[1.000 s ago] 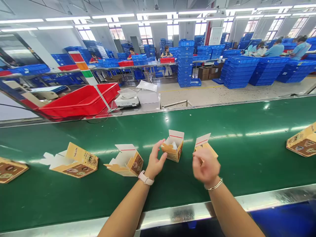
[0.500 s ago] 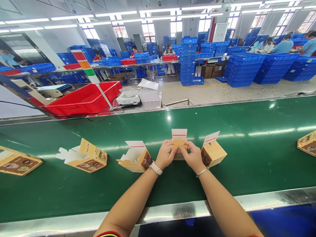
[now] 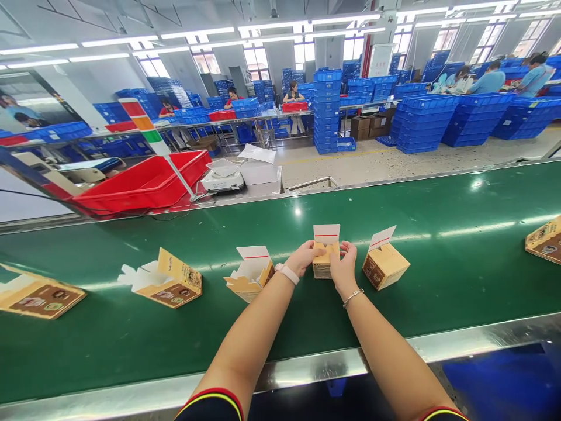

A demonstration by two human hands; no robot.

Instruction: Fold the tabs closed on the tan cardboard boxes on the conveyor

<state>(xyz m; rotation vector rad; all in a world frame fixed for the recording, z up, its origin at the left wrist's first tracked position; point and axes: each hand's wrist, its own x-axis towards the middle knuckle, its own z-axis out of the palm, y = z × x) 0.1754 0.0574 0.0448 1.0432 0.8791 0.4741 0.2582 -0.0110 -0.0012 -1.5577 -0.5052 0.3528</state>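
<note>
A small tan cardboard box [image 3: 322, 271] stands on the green conveyor belt between my hands. Its white-lined lid flap with a red line sticks up at the back, and the lower flaps are folded inward over the top. My left hand [image 3: 303, 258] grips the box's left side, thumb across the top. My right hand [image 3: 343, 269] is at the right side, thumb pressed on the top and fingers bent behind the edge. Just right sits a similar box [image 3: 385, 266] with its lid raised. Left of my hands is a box with open flaps [image 3: 248, 283], partly behind my left wrist.
More open boxes lie leftward on the belt [image 3: 175, 356], including one brown-and-tan box [image 3: 169, 289]; another box [image 3: 546, 241] is at the far right. A metal rail [image 3: 315, 369] edges the near side. Beyond the belt are a red bin [image 3: 144, 184], a scale [image 3: 223, 178] and blue crates.
The boxes have shifted right relative to the bench behind. My left hand has moved from the front flap to the box's left side; my right hand has turned, its thumb on the top.
</note>
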